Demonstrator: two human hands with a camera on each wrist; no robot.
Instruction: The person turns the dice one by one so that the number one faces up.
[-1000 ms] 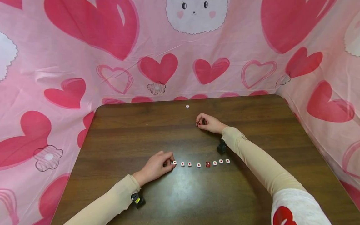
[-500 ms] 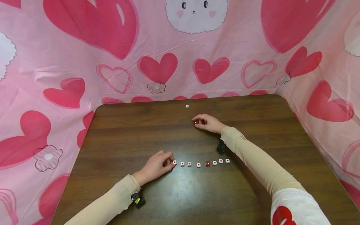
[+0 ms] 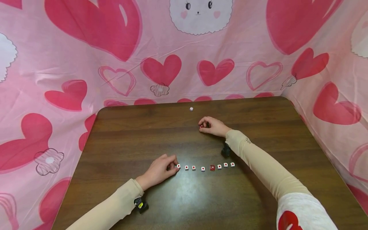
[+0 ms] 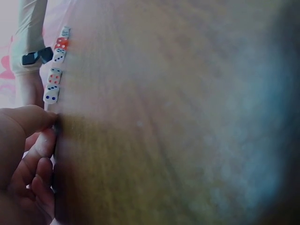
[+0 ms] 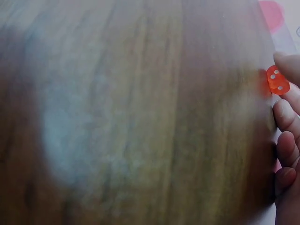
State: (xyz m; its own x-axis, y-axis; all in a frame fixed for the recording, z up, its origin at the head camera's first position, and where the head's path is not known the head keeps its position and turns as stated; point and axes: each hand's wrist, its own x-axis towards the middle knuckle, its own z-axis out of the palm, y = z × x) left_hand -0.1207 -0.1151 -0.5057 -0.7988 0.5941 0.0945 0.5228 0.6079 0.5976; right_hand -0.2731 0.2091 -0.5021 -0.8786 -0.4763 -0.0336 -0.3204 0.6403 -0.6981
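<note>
At the left end of a row of several dice, my left hand (image 3: 159,169) pinches a white die (image 3: 178,166) with a red dot on top. The rest of that row runs rightward: white dice such as this white die (image 3: 203,168), plus one clear red die (image 3: 212,167), each showing its single dot. Farther back, my right hand (image 3: 214,126) holds another red die (image 3: 201,126) between thumb and fingers, low at the tabletop. White dots show on this red die (image 5: 278,80) in the right wrist view. In the left wrist view, the fingers hide the pinched die.
A lone white die (image 3: 191,109) lies near the far edge of the brown wooden table (image 3: 138,127). Pink cloth (image 3: 161,35) with hearts hangs behind and at both sides. A small black device (image 3: 141,204) is strapped to each wrist.
My right index finger stretched out off the red die half a second ago and is bent back onto it now. The red die has shifted slightly and turned. My left hand stays still.
</note>
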